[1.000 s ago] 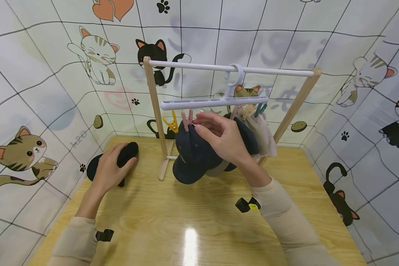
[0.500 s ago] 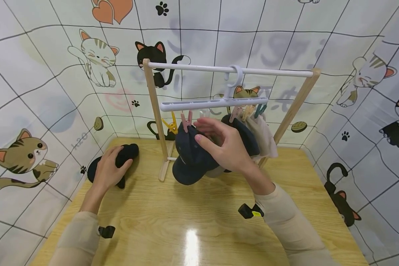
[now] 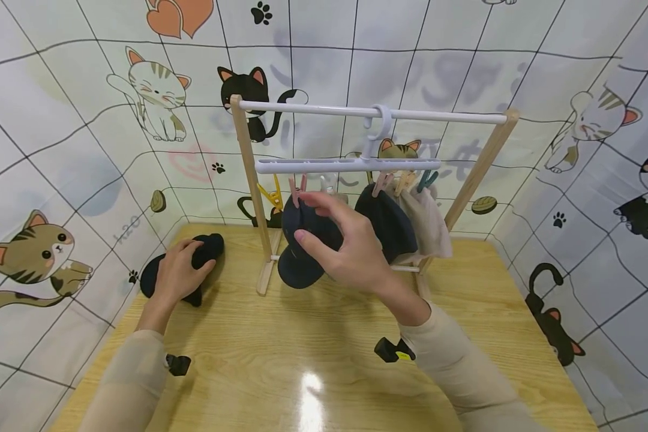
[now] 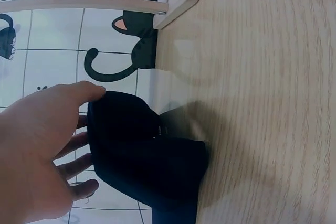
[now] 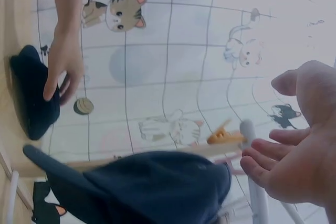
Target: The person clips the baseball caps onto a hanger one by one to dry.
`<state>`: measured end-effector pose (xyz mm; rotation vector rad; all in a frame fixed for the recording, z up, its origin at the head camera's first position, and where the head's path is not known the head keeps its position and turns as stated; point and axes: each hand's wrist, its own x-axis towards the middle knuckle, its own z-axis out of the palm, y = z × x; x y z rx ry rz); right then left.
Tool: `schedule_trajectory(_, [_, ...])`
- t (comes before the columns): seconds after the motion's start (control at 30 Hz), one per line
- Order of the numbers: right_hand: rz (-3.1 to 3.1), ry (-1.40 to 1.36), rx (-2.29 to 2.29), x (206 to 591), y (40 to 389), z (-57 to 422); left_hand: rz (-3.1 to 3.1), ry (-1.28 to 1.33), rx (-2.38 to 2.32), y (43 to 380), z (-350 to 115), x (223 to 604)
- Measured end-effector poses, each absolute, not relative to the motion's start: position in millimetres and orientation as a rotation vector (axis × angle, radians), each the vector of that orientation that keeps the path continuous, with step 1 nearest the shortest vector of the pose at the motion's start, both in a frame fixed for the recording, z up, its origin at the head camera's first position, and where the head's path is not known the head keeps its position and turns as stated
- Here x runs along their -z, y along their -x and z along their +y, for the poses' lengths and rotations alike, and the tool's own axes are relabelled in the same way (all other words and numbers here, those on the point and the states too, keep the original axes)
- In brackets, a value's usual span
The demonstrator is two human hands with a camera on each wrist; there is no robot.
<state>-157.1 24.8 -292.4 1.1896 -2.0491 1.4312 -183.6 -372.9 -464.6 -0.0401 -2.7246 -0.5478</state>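
Note:
My left hand point(image 3: 180, 270) lies over a black cap point(image 3: 210, 249) on the table, its fingers loosely bent; in the left wrist view the thumb touches the cap's edge. A navy baseball cap point(image 3: 297, 267) hangs from a pink clothespin point(image 3: 294, 191) under a pale hanger point(image 3: 313, 166). My right hand point(image 3: 351, 249) is held in front of that cap, fingers and thumb apart. In the right wrist view, the right hand point(image 5: 299, 145) holds nothing, and a gap separates it from the navy cap point(image 5: 157, 187). Part of the cap is hidden behind the hand in the head view.
The hanger hooks over the white bar point(image 3: 443, 115) of a wooden rack point(image 3: 480, 165). Toward its right end hang a dark hat point(image 3: 386, 222) and a beige cloth item point(image 3: 429, 225) on clothespins. A yellow clothespin point(image 3: 272, 195) hangs at the left. Cat-printed cloth encloses the table point(image 3: 237, 360).
My right hand has shifted left and down a little. The navy cap has turned and sits apart from the dark hat, and the hanger has swung slightly. My left hand stays on the black cap.

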Motion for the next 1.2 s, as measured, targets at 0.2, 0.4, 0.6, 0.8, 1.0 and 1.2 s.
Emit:
schedule_trajectory(0.2, [-2.145, -1.171, -1.455, 290, 154, 6, -2.705, 0.06, 0.402, 189, -371, 471])
schedule_trajectory(0.4, [-2.271, -1.149, -1.525, 288, 153, -6, -2.676, 0.059, 0.276, 190, -365, 473])
schedule_trajectory(0.6, [-2.244, -1.167, -1.563, 285, 158, -19, -2.61, 0.036, 0.253, 190, -363, 474])
schedule_trajectory(0.8, [-2.296, -1.104, -1.604, 283, 166, -31, -2.564, 0.036, 0.249, 188, -362, 473])
schedule_trajectory(1.0, [-2.345, -1.044, -1.7, 284, 179, -42, -2.557, 0.048, 0.258, 186, -364, 473])
schedule_trajectory(1.2, [-2.366, -0.995, -1.739, 282, 192, -52, -2.555, 0.049, 0.268, 184, -363, 472])
